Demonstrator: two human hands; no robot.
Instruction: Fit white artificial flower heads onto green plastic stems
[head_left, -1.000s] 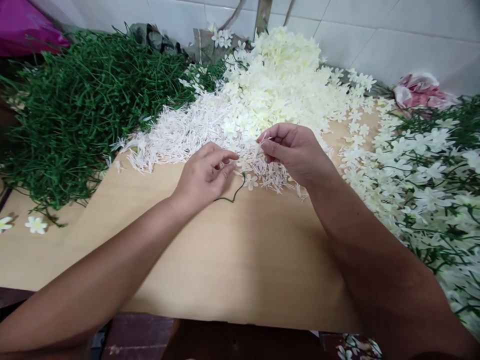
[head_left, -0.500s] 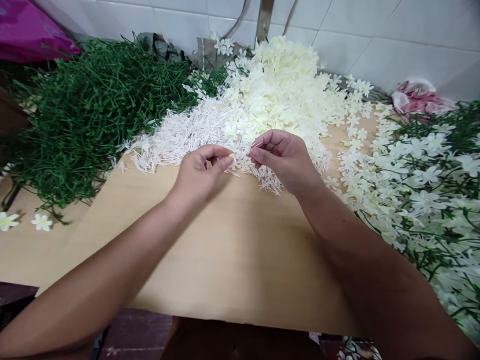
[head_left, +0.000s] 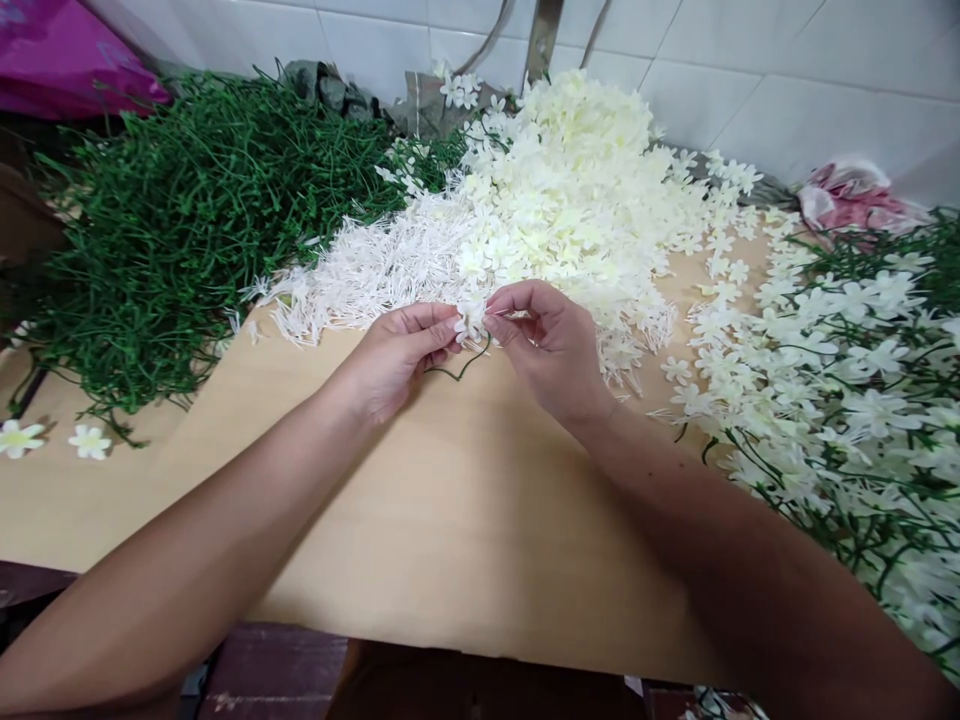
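- Your left hand [head_left: 409,352] is pinching a white flower [head_left: 471,320] between thumb and fingers, above the tabletop [head_left: 420,540].
- Your right hand [head_left: 544,345] is holding its thumb and forefinger at the flower's right side; you cannot tell here whether they are gripping anything.
- A green stem [head_left: 459,376] is bending just below the flower, between your hands.
- White strands [head_left: 397,255] and a pile of loose blossoms [head_left: 577,190] are lying beyond your hands, with green stalks [head_left: 217,200] heaping up on the left.
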